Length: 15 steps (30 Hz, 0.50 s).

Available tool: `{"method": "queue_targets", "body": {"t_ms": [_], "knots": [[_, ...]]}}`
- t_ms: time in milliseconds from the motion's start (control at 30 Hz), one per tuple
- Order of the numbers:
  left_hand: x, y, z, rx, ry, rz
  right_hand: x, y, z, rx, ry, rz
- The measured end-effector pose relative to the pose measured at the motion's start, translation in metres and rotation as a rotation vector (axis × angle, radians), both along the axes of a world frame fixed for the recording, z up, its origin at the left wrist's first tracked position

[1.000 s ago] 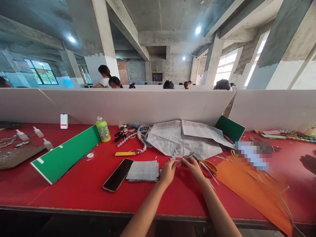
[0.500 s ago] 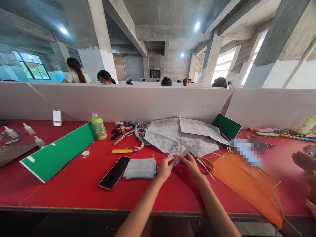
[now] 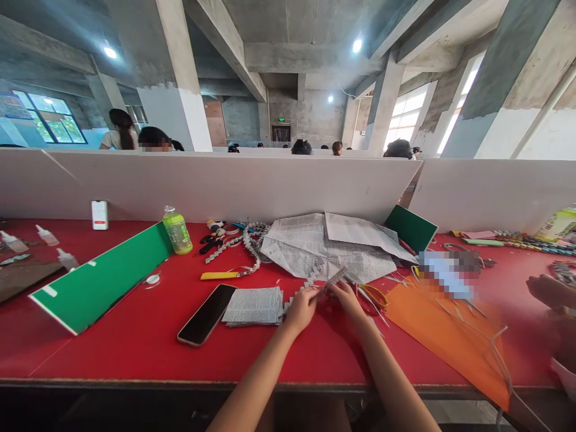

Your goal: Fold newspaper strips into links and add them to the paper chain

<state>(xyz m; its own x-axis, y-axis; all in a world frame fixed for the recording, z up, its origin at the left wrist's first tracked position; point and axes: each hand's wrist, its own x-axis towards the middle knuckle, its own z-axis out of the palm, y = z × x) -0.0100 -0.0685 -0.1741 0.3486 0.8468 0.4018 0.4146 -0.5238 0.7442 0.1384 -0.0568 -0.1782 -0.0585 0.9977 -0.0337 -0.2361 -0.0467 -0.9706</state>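
Note:
Both my hands meet over the red table, pinching one narrow strip of printed paper (image 3: 333,278) that slants up to the right. My left hand (image 3: 302,307) is closed on its lower end. My right hand (image 3: 345,298) grips it farther along, with fingers bent. A folded paper chain (image 3: 314,273) lies just behind my left hand. To the left rests a stack of cut newspaper pieces (image 3: 253,305), beside a black phone (image 3: 207,315). Yellow-handled scissors (image 3: 374,295) lie right of my right hand.
Newspaper sheets (image 3: 297,243) spread behind my hands. An orange sheet (image 3: 443,324) lies at right, near another person's hands (image 3: 551,294). A green bottle (image 3: 177,231), a green board (image 3: 105,279) and a yellow-handled tool (image 3: 219,276) are at left. A white partition (image 3: 225,186) stands behind.
The view has shifted slightly, so the table things appear a little farther left. My hands keep nearly the same pose on the strip. A person beyond the partition has moved left.

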Motion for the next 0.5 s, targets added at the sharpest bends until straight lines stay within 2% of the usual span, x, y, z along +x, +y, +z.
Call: {"method": "queue_targets", "body": {"t_ms": [233,500], "knots": [[0.001,-0.004,-0.001,0.069,0.082,0.036,0.003,0.007,-0.01,-0.03,0.023,0.0],[0.0,0.003,-0.01,0.04,-0.014,0.083,0.005,0.004,-0.003,-0.106,0.142,0.052]]}}
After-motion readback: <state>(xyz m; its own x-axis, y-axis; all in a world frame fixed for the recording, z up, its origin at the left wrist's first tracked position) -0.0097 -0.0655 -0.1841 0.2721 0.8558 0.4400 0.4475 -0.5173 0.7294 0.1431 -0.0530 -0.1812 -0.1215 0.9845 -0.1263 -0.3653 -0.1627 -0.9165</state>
